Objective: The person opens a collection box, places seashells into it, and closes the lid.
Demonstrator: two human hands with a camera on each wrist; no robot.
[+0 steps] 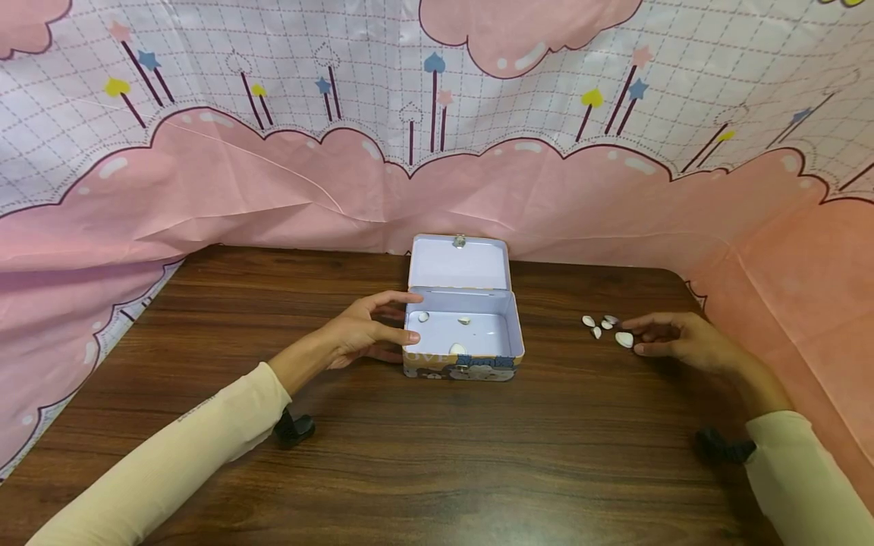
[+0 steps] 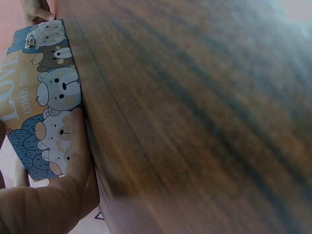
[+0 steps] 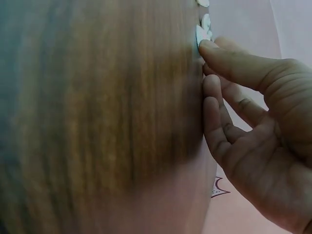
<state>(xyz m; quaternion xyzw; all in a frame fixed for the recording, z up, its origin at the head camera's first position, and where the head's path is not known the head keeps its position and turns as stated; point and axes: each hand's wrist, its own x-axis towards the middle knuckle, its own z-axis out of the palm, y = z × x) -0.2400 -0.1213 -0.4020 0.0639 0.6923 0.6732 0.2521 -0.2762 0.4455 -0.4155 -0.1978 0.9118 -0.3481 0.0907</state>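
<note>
A: Start with the shells [image 1: 606, 327]. Where are they?

B: A small cluster of pale shells lies on the wooden table [image 1: 478, 455], to the right of the tin box [image 1: 463, 337] and apart from it. The right hand [image 1: 672, 339] rests on the table just beside them, fingers loosely curled and a little apart, the fingertips [image 3: 208, 45] at the largest shell [image 1: 624, 339]. In the right wrist view a fingertip seems to touch a shell's edge, but the picture is soft there, so I can't say whether it's pinched or only touched.

A: And the box?

B: Open, with the lid [image 1: 459, 262] tipped back and standing up at the rear, its clasp at the top edge. Three shells lie on the pale floor inside: one near the left wall, one about the middle, one by the front wall.

A: What's the left hand doing?

B: The left hand [image 1: 362, 331] holds the box's left end, fingers spread along the side wall with the thumb [image 2: 78, 146] pressed flat on the printed bear front. I'd judge that steadies the light tin so it doesn't slide.

A: Anything around it?

B: A pink cloud-patterned cloth [image 1: 273, 182] hangs behind and at both sides of the table.
</note>
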